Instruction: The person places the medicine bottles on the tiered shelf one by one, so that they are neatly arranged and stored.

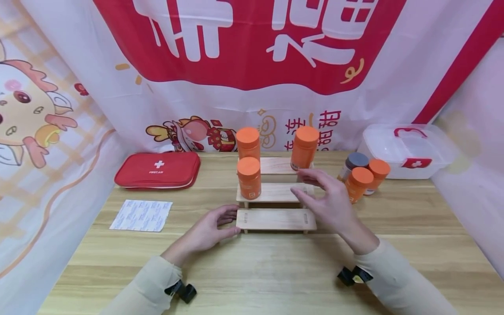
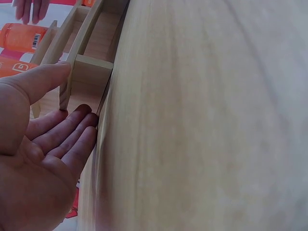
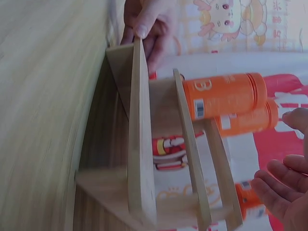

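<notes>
A three-step wooden rack point(image 1: 275, 218) stands on the table. My left hand point(image 1: 216, 226) holds the left end of its lowest step, thumb and fingers on either side of the board point(image 2: 64, 94). Two orange bottles stand on the left: one point(image 1: 249, 142) on the top step, the other point(image 1: 249, 179) on the middle step. Another orange bottle point(image 1: 305, 148) is at the right end of the top step. Just below it in the head view is my right hand point(image 1: 328, 199), fingers loosely bent and holding nothing. In the right wrist view this hand point(image 3: 288, 187) shows apart from the boards.
Right of the rack are two orange bottles point(image 1: 359, 183) and a grey-capped bottle point(image 1: 356, 161). A clear first-aid box point(image 1: 413, 151) stands behind them. On the left lie a red first-aid pouch point(image 1: 158, 170) and a white printed sheet point(image 1: 141, 215). A printed cloth point(image 1: 220, 96) hangs behind.
</notes>
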Demonstrator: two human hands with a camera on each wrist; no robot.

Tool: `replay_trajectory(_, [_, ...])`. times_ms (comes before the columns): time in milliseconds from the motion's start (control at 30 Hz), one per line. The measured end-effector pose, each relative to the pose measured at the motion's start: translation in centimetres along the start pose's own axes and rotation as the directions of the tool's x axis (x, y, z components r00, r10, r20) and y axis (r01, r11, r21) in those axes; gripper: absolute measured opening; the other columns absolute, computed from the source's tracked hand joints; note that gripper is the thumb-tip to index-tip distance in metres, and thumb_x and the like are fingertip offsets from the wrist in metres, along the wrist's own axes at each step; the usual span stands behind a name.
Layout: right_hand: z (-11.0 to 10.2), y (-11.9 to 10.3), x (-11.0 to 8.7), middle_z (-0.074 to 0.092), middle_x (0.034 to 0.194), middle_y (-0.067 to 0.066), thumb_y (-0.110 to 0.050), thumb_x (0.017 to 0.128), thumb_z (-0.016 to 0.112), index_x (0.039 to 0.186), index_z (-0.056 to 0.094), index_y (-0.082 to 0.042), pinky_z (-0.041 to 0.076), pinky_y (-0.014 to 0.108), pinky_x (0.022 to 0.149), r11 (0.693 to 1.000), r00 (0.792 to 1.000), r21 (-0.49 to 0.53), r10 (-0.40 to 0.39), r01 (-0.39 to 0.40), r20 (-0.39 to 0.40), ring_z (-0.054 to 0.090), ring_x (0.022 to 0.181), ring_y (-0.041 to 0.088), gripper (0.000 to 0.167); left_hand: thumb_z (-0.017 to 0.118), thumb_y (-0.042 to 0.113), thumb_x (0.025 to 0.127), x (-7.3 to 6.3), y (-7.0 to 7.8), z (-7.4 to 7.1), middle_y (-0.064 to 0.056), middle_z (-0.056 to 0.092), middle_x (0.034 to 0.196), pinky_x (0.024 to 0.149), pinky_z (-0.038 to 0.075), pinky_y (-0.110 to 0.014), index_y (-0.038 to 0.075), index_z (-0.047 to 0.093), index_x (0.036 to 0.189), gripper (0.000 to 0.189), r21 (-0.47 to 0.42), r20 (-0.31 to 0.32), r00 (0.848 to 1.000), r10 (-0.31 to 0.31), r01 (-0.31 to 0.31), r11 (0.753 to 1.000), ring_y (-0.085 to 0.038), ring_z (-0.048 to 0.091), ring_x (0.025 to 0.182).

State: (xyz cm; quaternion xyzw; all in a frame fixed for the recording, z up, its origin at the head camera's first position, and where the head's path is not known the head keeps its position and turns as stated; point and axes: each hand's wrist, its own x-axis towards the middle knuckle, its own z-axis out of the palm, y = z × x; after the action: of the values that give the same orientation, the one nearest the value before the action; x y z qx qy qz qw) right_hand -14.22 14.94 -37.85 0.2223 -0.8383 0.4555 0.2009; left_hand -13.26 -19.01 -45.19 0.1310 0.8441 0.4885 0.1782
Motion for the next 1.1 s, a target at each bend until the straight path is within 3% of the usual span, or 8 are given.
replay_trajectory(100, [-0.8,0.7,-0.4,0.078,0.122,0.016,-0.001,0.086,0.089,0.126,0.073,0.003,0.055,0.008,0.1,1.0,0.999,-0.001,-0.021,0.021,-0.048,0.077,0.11,0.032,0.044,0.08,0.024,0.099,0.0,0.1,0.0,-0.017,0.061,0.155,0.124,0.048,-0.056,0.007,0.051,0.158,0.069,0.003,-0.01,1.0,-0.009,0.009,1.0,-0.038,0.06,0.143])
replay_trajectory(367, [-3.3,1.7,-1.3,0.078,0.124,0.015,-0.001,0.089,0.087,0.128,0.074,-0.001,0.053,0.005,0.1,0.999,0.994,-0.025,0.043,-0.045,-0.1,0.076,0.11,0.029,0.042,0.08,0.024,0.1,-0.1,0.1,0.0,-0.016,0.061,0.156,0.123,0.048,-0.056,0.006,0.051,0.159,0.068,0.011,-0.015,1.0,-0.013,0.013,1.0,-0.037,0.06,0.143])
replay_trajectory(600, [-5.5,2.4,-2.0,0.076,0.128,0.014,-0.006,0.092,0.085,0.132,0.072,-0.004,0.051,0.002,0.099,0.986,0.981,-0.052,0.148,-0.156,-0.126,0.07,0.109,-0.002,0.042,0.08,0.021,0.099,-0.1,0.2,0.0,-0.017,0.06,0.157,0.124,0.048,-0.055,0.005,0.05,0.159,0.069,0.005,-0.014,1.0,-0.017,0.017,1.0,-0.038,0.06,0.143])
replay_trajectory(900, [-7.7,4.1,-3.2,0.074,0.126,0.016,-0.001,0.092,0.084,0.134,0.072,-0.002,0.051,0.0,0.095,0.977,0.962,-0.072,0.18,-0.198,-0.203,0.066,0.104,-0.009,0.043,0.08,0.024,0.1,0.0,0.2,0.0,-0.017,0.06,0.157,0.124,0.048,-0.055,0.005,0.05,0.159,0.069,0.008,-0.012,1.0,-0.018,0.018,1.0,-0.038,0.06,0.144])
replay_trajectory(1100, [-8.9,5.8,-4.2,0.073,0.121,-0.005,0.0,0.091,0.084,0.133,0.072,0.0,0.05,-0.001,0.096,0.97,0.94,-0.057,0.213,-0.236,-0.268,0.067,0.104,-0.01,0.043,0.08,0.025,0.1,0.0,0.2,0.0,-0.016,0.06,0.157,0.124,0.048,-0.056,0.006,0.05,0.159,0.069,0.006,-0.012,1.0,-0.029,0.029,1.0,-0.037,0.059,0.144])
